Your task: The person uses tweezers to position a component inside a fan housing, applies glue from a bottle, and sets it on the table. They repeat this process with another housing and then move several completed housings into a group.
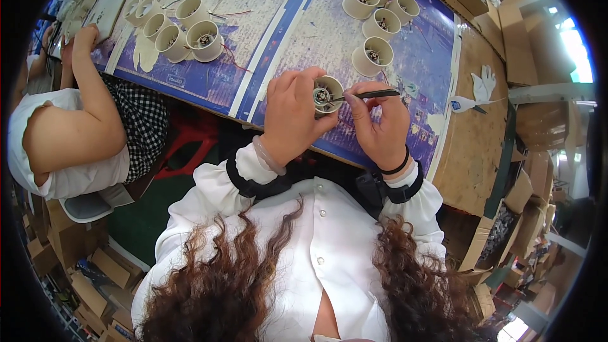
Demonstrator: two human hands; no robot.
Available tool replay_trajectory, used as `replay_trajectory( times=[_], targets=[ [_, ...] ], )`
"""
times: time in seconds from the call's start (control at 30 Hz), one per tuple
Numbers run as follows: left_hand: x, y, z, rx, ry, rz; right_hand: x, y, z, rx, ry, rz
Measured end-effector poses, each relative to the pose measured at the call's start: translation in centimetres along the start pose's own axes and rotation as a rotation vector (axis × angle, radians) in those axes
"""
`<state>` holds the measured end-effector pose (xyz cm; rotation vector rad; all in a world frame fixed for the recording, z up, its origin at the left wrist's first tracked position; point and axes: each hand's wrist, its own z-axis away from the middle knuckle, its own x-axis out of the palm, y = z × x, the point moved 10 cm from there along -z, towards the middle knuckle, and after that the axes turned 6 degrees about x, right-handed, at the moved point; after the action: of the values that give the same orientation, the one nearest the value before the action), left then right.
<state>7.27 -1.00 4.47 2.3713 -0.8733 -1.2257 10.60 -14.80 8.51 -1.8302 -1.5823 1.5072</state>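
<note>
My left hand (pixel 292 104) is wrapped round a cream-coloured cup-shaped housing (pixel 339 82), its open mouth turned toward me. Inside the cup sits a small round part (pixel 322 95) with metal bits. Black tweezers (pixel 373 94) are pinched in my right hand (pixel 382 120), and their tips reach into the cup. What exactly the tips touch is too small to tell. Just beyond my hands, another cream cup (pixel 371 57) with wiring inside stands on the table, and several like it (pixel 382 23) are grouped behind it.
More cups (pixel 204 41) with red wires stand on the blue, worn table cover (pixel 221 82) to the left. A co-worker (pixel 82 126) sits at the left. On the right lie a white glove (pixel 484 83) and a white squeeze bottle (pixel 462 104). Cardboard boxes (pixel 522 38) line the right side.
</note>
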Motion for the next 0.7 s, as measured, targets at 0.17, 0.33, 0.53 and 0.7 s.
replay_trajectory(
  times=[0.17, 0.33, 0.53, 0.7],
  targets=[
    [0.0, 0.1, 0.2, 0.001, -0.002, -0.005, 0.1, 0.3, 0.1, 0.035, -0.012, -0.005],
    [0.1, 0.0, -0.1, -0.001, -0.005, -0.003, 0.0, 0.4, -0.1, 0.008, 0.009, -0.007],
    [0.0, -0.2, -0.9, 0.009, -0.001, 0.009, 0.0, -0.3, -1.3, -0.016, 0.007, 0.015],
    [-0.2, 0.1, -0.1, -0.016, -0.048, -0.001, -0.1, -0.3, -0.6, 0.010, 0.015, 0.096]
  ],
)
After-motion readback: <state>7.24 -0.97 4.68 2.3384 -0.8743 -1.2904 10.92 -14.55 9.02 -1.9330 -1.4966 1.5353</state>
